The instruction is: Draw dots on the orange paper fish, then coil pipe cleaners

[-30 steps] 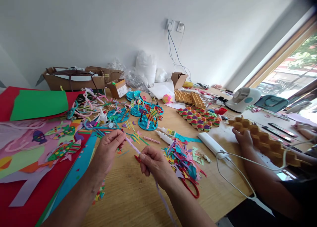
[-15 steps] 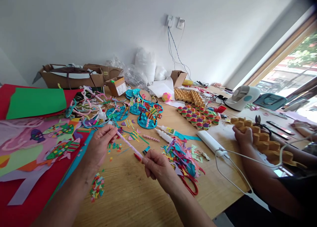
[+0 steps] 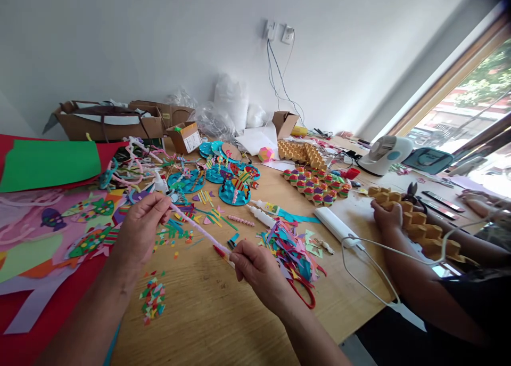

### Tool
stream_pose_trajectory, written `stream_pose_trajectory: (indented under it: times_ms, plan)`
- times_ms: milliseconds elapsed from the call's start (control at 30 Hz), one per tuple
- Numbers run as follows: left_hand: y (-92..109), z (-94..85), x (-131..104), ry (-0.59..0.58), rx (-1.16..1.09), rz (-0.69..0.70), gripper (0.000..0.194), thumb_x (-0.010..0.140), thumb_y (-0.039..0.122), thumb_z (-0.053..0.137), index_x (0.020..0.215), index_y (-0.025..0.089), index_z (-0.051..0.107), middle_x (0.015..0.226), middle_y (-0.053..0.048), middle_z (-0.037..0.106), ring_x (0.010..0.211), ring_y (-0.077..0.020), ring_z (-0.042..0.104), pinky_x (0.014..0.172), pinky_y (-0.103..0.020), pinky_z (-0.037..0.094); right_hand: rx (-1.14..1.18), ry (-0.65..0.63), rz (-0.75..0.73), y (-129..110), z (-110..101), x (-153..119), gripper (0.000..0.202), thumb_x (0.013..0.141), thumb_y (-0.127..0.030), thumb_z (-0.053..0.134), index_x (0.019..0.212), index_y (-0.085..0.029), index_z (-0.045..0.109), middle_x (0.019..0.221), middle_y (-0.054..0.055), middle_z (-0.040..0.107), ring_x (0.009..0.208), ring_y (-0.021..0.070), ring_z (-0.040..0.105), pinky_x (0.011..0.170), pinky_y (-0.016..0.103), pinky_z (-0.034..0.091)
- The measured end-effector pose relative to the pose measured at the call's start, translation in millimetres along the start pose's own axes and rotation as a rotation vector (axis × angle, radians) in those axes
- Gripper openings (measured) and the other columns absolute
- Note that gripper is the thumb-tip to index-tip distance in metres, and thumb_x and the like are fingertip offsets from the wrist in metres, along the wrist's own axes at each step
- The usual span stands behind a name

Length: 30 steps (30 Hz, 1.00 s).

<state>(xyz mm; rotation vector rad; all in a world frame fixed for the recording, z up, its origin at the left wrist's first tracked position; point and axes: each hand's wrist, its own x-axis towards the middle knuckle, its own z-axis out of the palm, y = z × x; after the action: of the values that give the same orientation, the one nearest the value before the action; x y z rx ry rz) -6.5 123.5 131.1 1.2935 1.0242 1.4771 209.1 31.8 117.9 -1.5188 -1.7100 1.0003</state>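
Note:
Stretched between my two hands is a pale lilac pipe cleaner (image 3: 198, 229), held a little above the table and sloping down to the right. My left hand (image 3: 146, 222) pinches its far left end with fingers closed. At the other end, my right hand (image 3: 255, 267) grips it between thumb and bent fingers. Just behind the right hand lies a small red item (image 3: 219, 250), partly hidden. A pink twisted pipe cleaner (image 3: 241, 220) rests on the table beyond. Below my left hand is a pile of tiny coloured paper bits (image 3: 153, 298).
Paper scraps (image 3: 285, 249) cover red-handled scissors (image 3: 303, 293) by my right wrist. White glue bottles (image 3: 261, 216), a white power strip (image 3: 337, 226) and painted egg cartons (image 3: 317, 186) lie beyond. On the right, another person's hands hold a bare egg carton (image 3: 411, 222). Coloured sheets (image 3: 51, 166) fill the left.
My left hand has moved slightly left, and the pipe cleaner shows a longer stretch between my hands. The view has shifted a little. Both hands keep their hold.

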Motion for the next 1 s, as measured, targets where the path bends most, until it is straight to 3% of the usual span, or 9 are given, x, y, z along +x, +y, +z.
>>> stream_pose_trajectory:
  times_ms: [133,300,467,600,733,867,1000]
  plan:
    - [-1,-1.4,2,0.023,0.011,0.008,0.019,0.069,0.028,0.064,0.055,0.019,0.055,0.051,0.004,0.043,0.052,-0.0105,0.037,0.048,-0.022,0.030,-0.105,0.016,-0.026,-4,-2,-5,0.017,0.084,-0.018,0.049,0.067,-0.018,0.051,0.054,-0.005,0.050,0.051,0.0085,0.045,0.051,0.018,0.030]
    - [-2,-6.6,3,0.002,0.006,-0.009,0.020,0.068,0.029,0.067,0.054,0.019,0.056,0.050,0.004,0.043,0.050,-0.0102,0.036,0.046,-0.022,0.029,-0.119,-0.079,-0.073,-6,1,-12,0.019,0.084,-0.015,0.047,0.065,-0.018,0.051,0.052,-0.005,0.050,0.050,0.0077,0.045,0.050,0.017,0.030]
    - [4,-12.6,4,0.009,-0.116,-0.022,0.021,0.066,0.028,0.073,0.055,0.018,0.058,0.051,0.005,0.043,0.050,-0.0086,0.038,0.044,-0.019,0.032,-0.029,0.050,-0.013,2,1,-13,0.020,0.083,-0.019,0.050,0.063,-0.017,0.052,0.053,-0.004,0.052,0.050,0.0078,0.044,0.049,0.018,0.030]
    - [8,-7.1,3,-0.009,-0.299,-0.044,0.020,0.069,0.039,0.072,0.072,0.020,0.067,0.064,0.004,0.059,0.058,-0.0103,0.049,0.050,-0.017,0.043,0.322,0.030,0.102,8,9,-10,0.023,0.082,-0.033,0.050,0.064,-0.019,0.048,0.048,-0.005,0.051,0.037,0.0059,0.037,0.038,0.018,0.026]
    - [10,10.7,-8,-0.101,-0.315,-0.183,0.038,0.072,0.045,0.067,0.101,0.020,0.066,0.090,-0.005,0.069,0.079,-0.0181,0.060,0.056,-0.020,0.048,0.743,0.013,0.181,7,24,-4,0.032,0.076,-0.049,0.057,0.070,-0.018,0.048,0.045,-0.007,0.051,0.031,0.0036,0.035,0.033,0.016,0.021]
    - [12,28.2,-24,-0.229,-0.296,-0.253,0.034,0.070,0.042,0.070,0.092,0.017,0.069,0.091,-0.009,0.069,0.085,-0.0200,0.061,0.055,-0.019,0.046,0.891,-0.085,0.216,4,36,0,0.038,0.071,-0.052,0.063,0.069,-0.016,0.051,0.043,-0.007,0.053,0.030,0.0023,0.035,0.031,0.014,0.020]
    - [10,33.7,-28,-0.170,-0.325,-0.204,0.024,0.067,0.039,0.073,0.073,0.016,0.070,0.072,-0.003,0.068,0.072,-0.0143,0.061,0.065,-0.020,0.048,0.916,-0.190,0.268,4,42,-1,0.039,0.067,-0.052,0.067,0.069,-0.016,0.052,0.043,-0.006,0.054,0.030,0.0025,0.039,0.030,0.013,0.022]
